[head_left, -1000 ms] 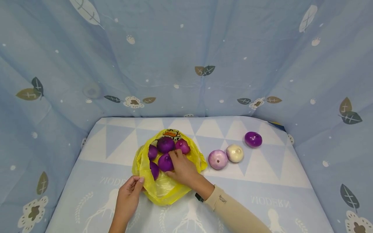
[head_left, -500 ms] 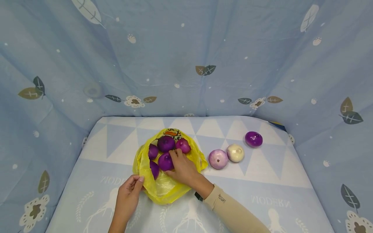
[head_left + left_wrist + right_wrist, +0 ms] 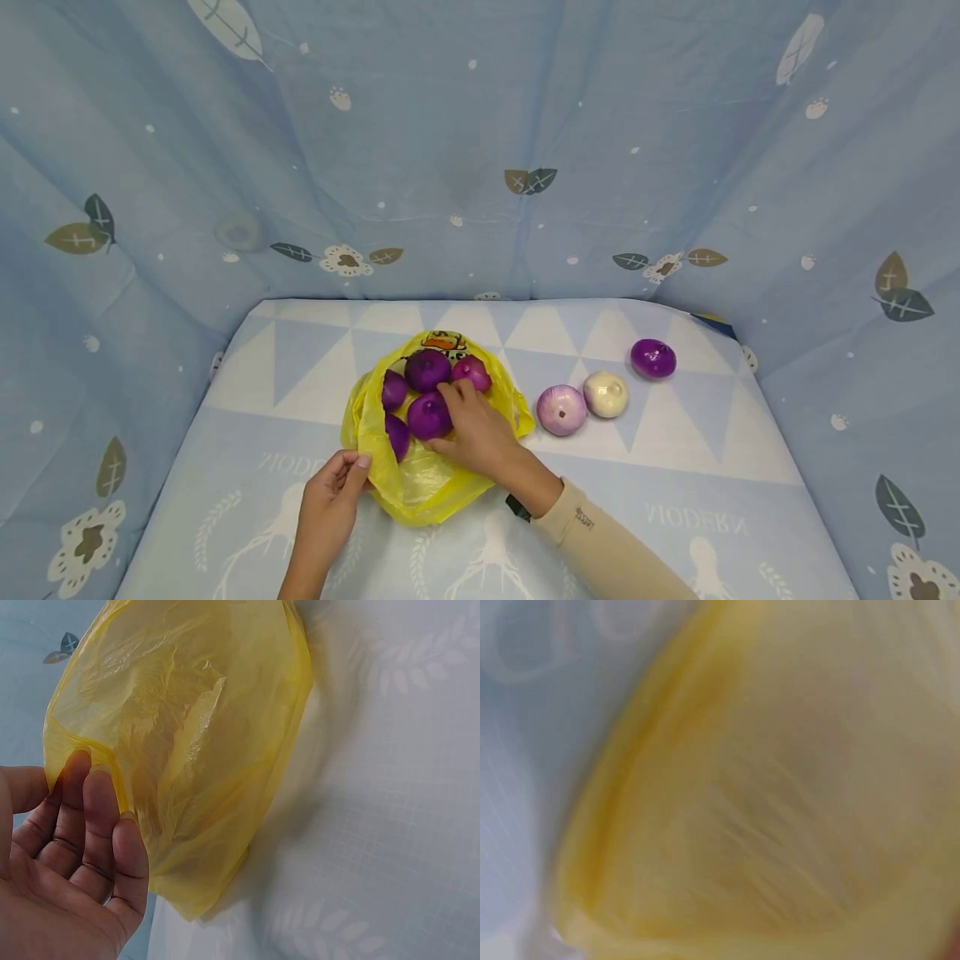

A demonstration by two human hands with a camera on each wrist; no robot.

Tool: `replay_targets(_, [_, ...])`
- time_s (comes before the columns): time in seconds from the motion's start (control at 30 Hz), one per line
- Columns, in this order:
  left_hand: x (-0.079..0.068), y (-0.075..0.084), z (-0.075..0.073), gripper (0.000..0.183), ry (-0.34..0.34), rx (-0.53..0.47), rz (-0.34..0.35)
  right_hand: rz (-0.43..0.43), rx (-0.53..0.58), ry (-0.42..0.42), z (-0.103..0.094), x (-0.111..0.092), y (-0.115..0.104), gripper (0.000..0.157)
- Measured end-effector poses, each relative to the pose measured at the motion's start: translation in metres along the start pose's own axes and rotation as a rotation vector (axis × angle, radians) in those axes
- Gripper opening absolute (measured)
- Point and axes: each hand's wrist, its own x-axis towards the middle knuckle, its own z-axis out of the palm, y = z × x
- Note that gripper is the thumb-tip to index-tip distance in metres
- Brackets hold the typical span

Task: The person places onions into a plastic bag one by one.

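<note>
Pinches the yellow bag (image 3: pixel 423 492) at eight o'clock with left hand (image 3: pixel 332 492), grips a purple onion (image 3: pixel 427 417) inside with right hand (image 3: pixel 474 432).

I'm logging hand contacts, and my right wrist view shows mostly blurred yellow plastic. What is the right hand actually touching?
Observer: In the head view, the right hand grips a dark purple onion inside the open yellow bag.

Operator: Nothing in my picture shows that. And the other hand?

Observer: The left hand pinches the edge of the bag, on the left side of its opening.

Operator: Are any onions lying outside it?

Observer: Yes, three on the cloth to the bag's right: a pale pink-purple onion, a white onion and, farthest right, a glossy purple onion.
</note>
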Motion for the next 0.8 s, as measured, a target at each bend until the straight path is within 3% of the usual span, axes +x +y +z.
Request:
replay_targets(0.27, [0.000, 0.000, -0.001, 0.035, 0.001, 0.000, -0.003, -0.054, 0.047, 0.088, -0.031, -0.019, -0.001, 0.078])
replay_targets(0.5, [-0.001, 0.000, -0.001, 0.034, 0.002, -0.004, -0.005, -0.109, 0.094, 0.213, -0.057, -0.042, 0.015, 0.070])
replay_targets(0.6, [0.000, 0.000, 0.000, 0.034, -0.001, -0.015, 0.003, -0.093, 0.077, 0.270, -0.064, -0.052, 0.024, 0.069])
replay_targets(0.8, [0.001, -0.002, 0.000, 0.036, -0.008, -0.013, 0.011, 0.019, 0.042, 0.339, -0.077, -0.075, 0.045, 0.076])
